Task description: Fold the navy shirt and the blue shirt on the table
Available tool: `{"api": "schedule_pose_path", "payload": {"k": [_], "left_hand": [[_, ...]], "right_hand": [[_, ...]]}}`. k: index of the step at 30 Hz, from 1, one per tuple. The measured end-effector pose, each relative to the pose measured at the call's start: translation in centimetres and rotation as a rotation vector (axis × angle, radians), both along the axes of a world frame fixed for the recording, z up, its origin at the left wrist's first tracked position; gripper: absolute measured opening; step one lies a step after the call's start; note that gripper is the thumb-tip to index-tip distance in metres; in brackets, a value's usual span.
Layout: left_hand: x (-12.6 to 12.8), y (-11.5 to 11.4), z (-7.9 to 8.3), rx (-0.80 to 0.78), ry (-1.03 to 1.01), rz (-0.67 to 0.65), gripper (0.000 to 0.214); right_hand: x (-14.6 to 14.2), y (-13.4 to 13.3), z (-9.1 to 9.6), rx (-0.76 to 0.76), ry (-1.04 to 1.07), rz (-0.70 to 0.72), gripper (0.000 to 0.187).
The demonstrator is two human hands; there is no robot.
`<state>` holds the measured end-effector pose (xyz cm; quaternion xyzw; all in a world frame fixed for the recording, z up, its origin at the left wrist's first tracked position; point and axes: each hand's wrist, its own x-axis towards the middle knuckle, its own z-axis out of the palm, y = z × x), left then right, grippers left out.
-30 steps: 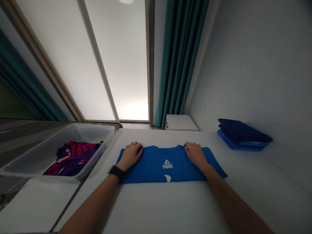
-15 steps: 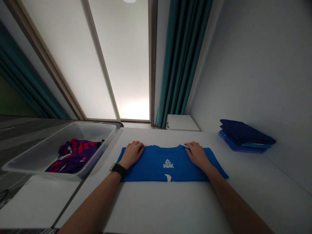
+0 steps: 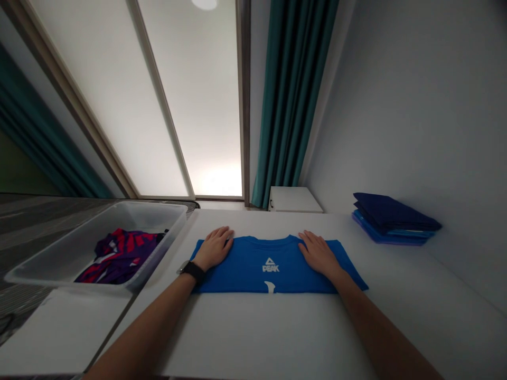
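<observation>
A blue T-shirt [image 3: 253,272] with a white PEAK logo lies folded into a wide flat strip on the white table [image 3: 253,332], its neckline on the far side. My left hand [image 3: 215,248] rests flat over the shirt's far left part, fingers stretched past the edge; a dark watch band is on that wrist. On the far right part lies my right hand [image 3: 317,250], palm down, fingers extended. Neither hand grips the cloth. The palms hide parts of the sleeves.
At the left, a translucent plastic bin [image 3: 158,216] holds a crumpled red and purple garment [image 3: 122,256]. Folded dark and light blue clothes [image 3: 394,216] are stacked at the right near the wall. A white cabinet [image 3: 295,199] stands beyond the table, by a teal curtain [image 3: 291,105].
Both hands stay at about the same spots on the shirt, with the fingers of the right hand lying slightly differently. The whole view has shifted a little.
</observation>
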<state>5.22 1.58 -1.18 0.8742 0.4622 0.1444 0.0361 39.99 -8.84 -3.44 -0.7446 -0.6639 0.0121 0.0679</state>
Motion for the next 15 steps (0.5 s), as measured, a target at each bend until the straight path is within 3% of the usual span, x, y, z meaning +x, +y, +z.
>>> {"api": "schedule_pose_path", "payload": {"k": [7,15], "left_hand": [[-1.5,2.0,-0.5,-0.006,0.043,-0.019,0.048],[-2.5,1.5,-0.3,-0.03,0.112,0.086,0.05]], "right_hand": [[-1.6,-1.2,0.6,-0.029,-0.001,-0.021,0.059],[-1.3,-1.4,0.9,-0.057,-0.017,-0.003,0.06]]}}
